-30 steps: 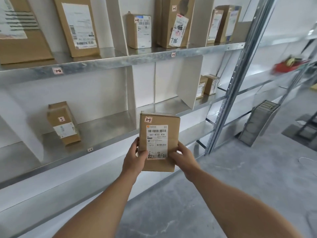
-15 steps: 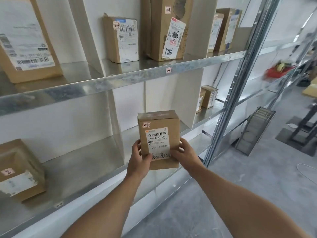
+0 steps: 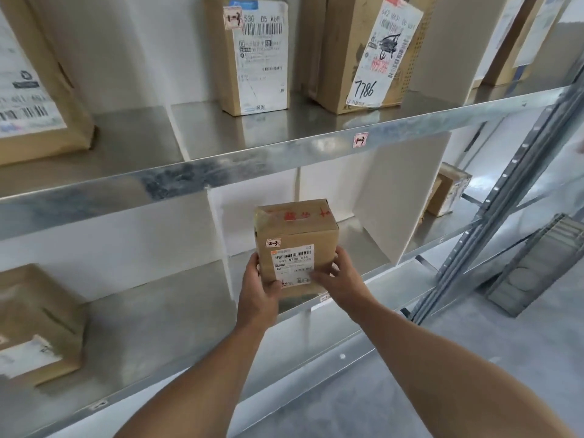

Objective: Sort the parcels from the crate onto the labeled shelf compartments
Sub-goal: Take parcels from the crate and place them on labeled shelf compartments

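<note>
One brown taped parcel [image 3: 316,235], white barcode label [image 3: 292,263], "2-3" tag [image 3: 273,243].

Both arms reach out. The left hand [image 3: 257,287] and right hand [image 3: 343,279] grip something between them, fingers curled.

A white wall [image 3: 142,58] backs the galvanised steel shelving [image 3: 252,162], whose white divider panels [image 3: 401,197] stand between the bays. At the right a perforated grey upright [image 3: 502,191] runs down to the grey concrete floor [image 3: 537,336], where a dark ribbed panel [image 3: 531,273] leans against the rack. Soft, even light gleams on the metal.
</note>
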### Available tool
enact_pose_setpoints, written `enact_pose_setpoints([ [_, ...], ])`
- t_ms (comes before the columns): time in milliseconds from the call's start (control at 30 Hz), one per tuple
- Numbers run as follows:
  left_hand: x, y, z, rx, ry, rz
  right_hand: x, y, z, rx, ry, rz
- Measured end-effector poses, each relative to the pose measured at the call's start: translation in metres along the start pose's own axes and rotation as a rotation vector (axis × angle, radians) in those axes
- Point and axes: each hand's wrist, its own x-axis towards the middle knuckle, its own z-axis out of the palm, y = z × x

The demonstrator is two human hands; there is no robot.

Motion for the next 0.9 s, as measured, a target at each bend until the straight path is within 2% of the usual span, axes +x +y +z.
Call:
enact_pose_setpoints([
  [167,0.022,-0.006,0.016,0.011,0.093,-0.041,0.044,0.011,-0.004,-0.075,-0.070,0.055],
  [300,0.030,-0.016,0.027,-0.001,0.156,-0.142,0.070,0.023,-0.006,-0.115,-0.137,0.056],
  [533,0.041,-0.015,0.044,0.031,0.292,-0.203,0.113,0.030,-0.012,-0.137,-0.248,0.048],
  [900,0.063,-0.010,0.049,0.060,0.360,-0.248,0.141,0.018,-0.007,-0.117,-0.314,0.063],
])
